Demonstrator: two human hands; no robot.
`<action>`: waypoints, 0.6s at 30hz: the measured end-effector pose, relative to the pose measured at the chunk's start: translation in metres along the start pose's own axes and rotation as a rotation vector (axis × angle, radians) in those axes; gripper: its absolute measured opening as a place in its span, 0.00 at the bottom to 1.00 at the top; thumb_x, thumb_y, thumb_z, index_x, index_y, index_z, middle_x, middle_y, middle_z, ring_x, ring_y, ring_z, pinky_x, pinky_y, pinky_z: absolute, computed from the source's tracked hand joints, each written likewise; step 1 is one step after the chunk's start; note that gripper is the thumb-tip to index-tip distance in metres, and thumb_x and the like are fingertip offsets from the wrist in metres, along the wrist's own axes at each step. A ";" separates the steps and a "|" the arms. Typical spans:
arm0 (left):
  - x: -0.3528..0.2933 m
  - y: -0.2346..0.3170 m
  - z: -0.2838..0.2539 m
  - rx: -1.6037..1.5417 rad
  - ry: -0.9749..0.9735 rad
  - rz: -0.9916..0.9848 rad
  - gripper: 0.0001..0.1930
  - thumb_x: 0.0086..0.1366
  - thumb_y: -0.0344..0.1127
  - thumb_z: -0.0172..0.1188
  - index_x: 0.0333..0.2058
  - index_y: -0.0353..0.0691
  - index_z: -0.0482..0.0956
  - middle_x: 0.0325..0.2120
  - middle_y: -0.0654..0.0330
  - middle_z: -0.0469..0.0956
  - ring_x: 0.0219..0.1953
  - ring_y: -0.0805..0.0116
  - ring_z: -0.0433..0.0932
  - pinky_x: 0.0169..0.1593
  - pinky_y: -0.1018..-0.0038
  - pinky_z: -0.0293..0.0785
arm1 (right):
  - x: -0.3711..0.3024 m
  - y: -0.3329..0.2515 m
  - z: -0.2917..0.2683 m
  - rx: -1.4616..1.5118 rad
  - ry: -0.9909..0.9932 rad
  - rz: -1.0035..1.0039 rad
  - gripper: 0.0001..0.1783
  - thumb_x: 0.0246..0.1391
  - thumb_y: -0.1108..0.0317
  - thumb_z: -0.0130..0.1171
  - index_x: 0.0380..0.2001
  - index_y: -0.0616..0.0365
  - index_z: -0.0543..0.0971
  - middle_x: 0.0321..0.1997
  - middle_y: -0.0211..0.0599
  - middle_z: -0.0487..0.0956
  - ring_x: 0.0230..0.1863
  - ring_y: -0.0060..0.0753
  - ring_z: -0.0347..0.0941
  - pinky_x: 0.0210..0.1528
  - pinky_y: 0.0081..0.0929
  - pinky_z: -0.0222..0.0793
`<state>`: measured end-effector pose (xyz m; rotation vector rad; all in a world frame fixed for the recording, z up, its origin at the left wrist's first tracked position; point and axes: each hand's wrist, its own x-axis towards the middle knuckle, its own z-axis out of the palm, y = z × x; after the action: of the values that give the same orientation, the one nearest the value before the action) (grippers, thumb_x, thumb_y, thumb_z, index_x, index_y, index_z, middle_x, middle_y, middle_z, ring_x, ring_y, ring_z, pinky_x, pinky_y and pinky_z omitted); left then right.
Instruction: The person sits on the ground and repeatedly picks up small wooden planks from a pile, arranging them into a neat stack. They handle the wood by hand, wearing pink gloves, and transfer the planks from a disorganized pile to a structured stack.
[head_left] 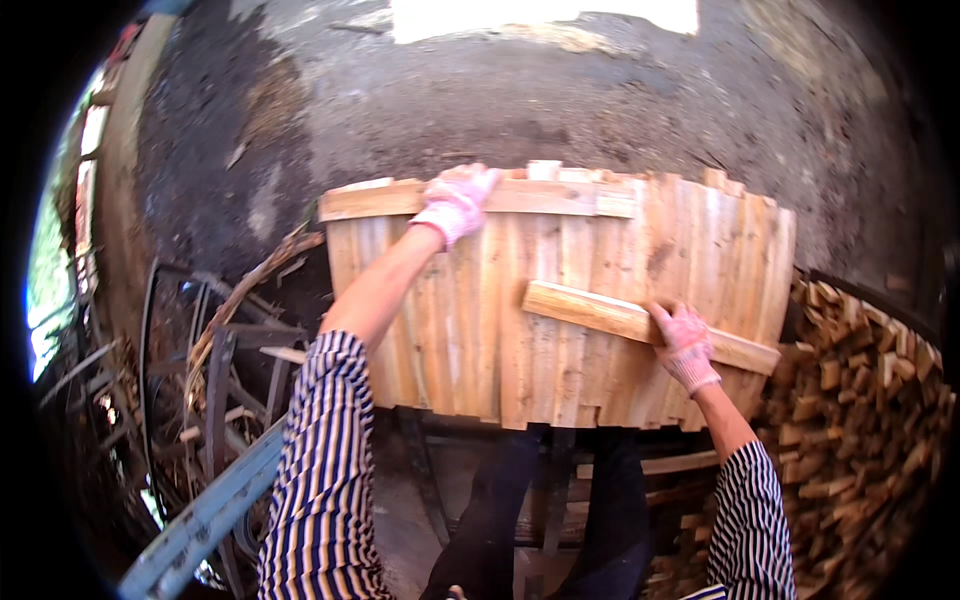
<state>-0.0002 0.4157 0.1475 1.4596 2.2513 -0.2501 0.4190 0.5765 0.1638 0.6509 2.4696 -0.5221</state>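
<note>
A row of narrow wooden boards lies side by side in front of me, forming a panel with uneven ends. Along its far edge, a wooden strip runs crosswise over the boards. My left hand, in a pale pink glove, is closed over that strip; its fingertips are hidden behind the edge. A second, loose-looking wooden slat lies slantwise over the panel's right half. My right hand, gloved alike, grips this slat right of its middle, thumb on the near side of the fingers.
A big heap of short wood pieces rises at the right. On the left stand a dark metal frame, scrap wood strips and a blue metal bar. Dirty concrete floor stretches beyond the panel. My legs are close below it.
</note>
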 end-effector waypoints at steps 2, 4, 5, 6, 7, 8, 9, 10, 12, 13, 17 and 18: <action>0.000 -0.003 -0.002 -0.010 -0.050 -0.032 0.31 0.53 0.34 0.66 0.58 0.52 0.72 0.49 0.54 0.77 0.54 0.50 0.79 0.54 0.56 0.77 | 0.006 -0.007 -0.019 -0.062 -0.060 0.023 0.41 0.45 0.67 0.72 0.64 0.33 0.71 0.54 0.42 0.75 0.58 0.49 0.73 0.59 0.44 0.71; 0.004 0.003 -0.004 0.003 -0.034 -0.055 0.34 0.52 0.37 0.68 0.60 0.54 0.71 0.50 0.55 0.76 0.53 0.50 0.79 0.55 0.57 0.77 | 0.017 0.003 -0.039 -0.101 -0.009 0.022 0.40 0.44 0.67 0.73 0.62 0.33 0.72 0.51 0.41 0.76 0.55 0.49 0.74 0.57 0.44 0.73; 0.006 0.010 -0.013 -0.003 -0.032 -0.046 0.35 0.52 0.38 0.69 0.61 0.55 0.71 0.50 0.56 0.76 0.53 0.50 0.79 0.55 0.58 0.77 | 0.021 0.011 -0.047 -0.125 0.024 0.037 0.40 0.43 0.66 0.73 0.62 0.32 0.72 0.50 0.40 0.76 0.54 0.49 0.75 0.55 0.44 0.74; 0.004 0.012 -0.018 -0.036 -0.027 -0.067 0.35 0.52 0.36 0.68 0.61 0.56 0.71 0.50 0.56 0.76 0.53 0.51 0.79 0.54 0.58 0.78 | 0.030 0.016 -0.064 -0.111 0.038 0.032 0.39 0.45 0.67 0.71 0.62 0.31 0.73 0.49 0.40 0.76 0.53 0.48 0.76 0.53 0.44 0.75; -0.002 0.009 -0.019 -0.072 -0.020 -0.092 0.34 0.52 0.35 0.68 0.60 0.56 0.71 0.51 0.56 0.76 0.53 0.52 0.80 0.53 0.59 0.79 | 0.042 0.020 -0.082 -0.102 0.056 0.023 0.38 0.46 0.69 0.70 0.62 0.30 0.73 0.48 0.40 0.76 0.52 0.47 0.76 0.52 0.44 0.75; -0.003 -0.004 -0.009 -0.096 0.012 -0.070 0.36 0.51 0.35 0.69 0.61 0.57 0.71 0.50 0.56 0.76 0.52 0.52 0.80 0.53 0.60 0.79 | 0.055 0.026 -0.087 -0.088 0.137 -0.010 0.33 0.51 0.70 0.64 0.61 0.30 0.74 0.47 0.39 0.78 0.53 0.44 0.76 0.54 0.44 0.73; 0.003 -0.010 0.002 -0.114 -0.012 -0.083 0.38 0.49 0.35 0.70 0.62 0.57 0.70 0.50 0.55 0.76 0.52 0.51 0.80 0.53 0.60 0.79 | 0.069 0.040 -0.085 -0.088 0.221 -0.023 0.29 0.56 0.71 0.58 0.61 0.31 0.76 0.45 0.38 0.79 0.53 0.42 0.77 0.56 0.45 0.70; 0.009 -0.009 0.012 -0.078 -0.028 -0.112 0.40 0.49 0.36 0.70 0.63 0.58 0.69 0.50 0.55 0.76 0.52 0.51 0.80 0.54 0.60 0.79 | 0.085 0.055 -0.080 -0.148 0.288 -0.030 0.26 0.58 0.70 0.55 0.59 0.31 0.78 0.45 0.37 0.80 0.53 0.41 0.78 0.57 0.44 0.68; 0.019 0.019 -0.001 -0.076 -0.083 -0.155 0.39 0.50 0.34 0.70 0.63 0.57 0.69 0.52 0.55 0.75 0.54 0.51 0.79 0.57 0.60 0.78 | 0.110 0.080 -0.068 -0.177 0.215 0.031 0.30 0.58 0.69 0.58 0.62 0.27 0.75 0.54 0.36 0.80 0.60 0.39 0.75 0.61 0.45 0.64; 0.013 0.016 -0.001 -0.069 -0.114 -0.201 0.39 0.50 0.32 0.69 0.63 0.57 0.69 0.53 0.55 0.75 0.56 0.51 0.78 0.59 0.59 0.76 | 0.114 0.065 -0.083 -0.187 0.099 0.040 0.33 0.56 0.68 0.61 0.64 0.24 0.74 0.57 0.35 0.78 0.62 0.39 0.73 0.63 0.47 0.63; 0.006 0.020 -0.007 -0.094 -0.120 -0.183 0.40 0.49 0.32 0.71 0.64 0.54 0.69 0.56 0.55 0.73 0.58 0.50 0.76 0.60 0.59 0.75 | 0.112 0.066 -0.079 -0.154 0.109 0.037 0.27 0.62 0.64 0.57 0.62 0.23 0.75 0.60 0.37 0.78 0.64 0.42 0.72 0.66 0.50 0.61; 0.002 0.018 -0.005 -0.067 -0.147 -0.205 0.41 0.49 0.32 0.72 0.64 0.50 0.68 0.57 0.55 0.72 0.59 0.50 0.75 0.61 0.59 0.74 | 0.113 0.060 -0.083 -0.120 0.105 0.030 0.23 0.65 0.62 0.53 0.61 0.24 0.77 0.60 0.39 0.78 0.64 0.43 0.73 0.66 0.50 0.61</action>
<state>0.0134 0.4274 0.1528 1.1385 2.2668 -0.3309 0.3353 0.7033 0.1500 0.6815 2.5622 -0.3333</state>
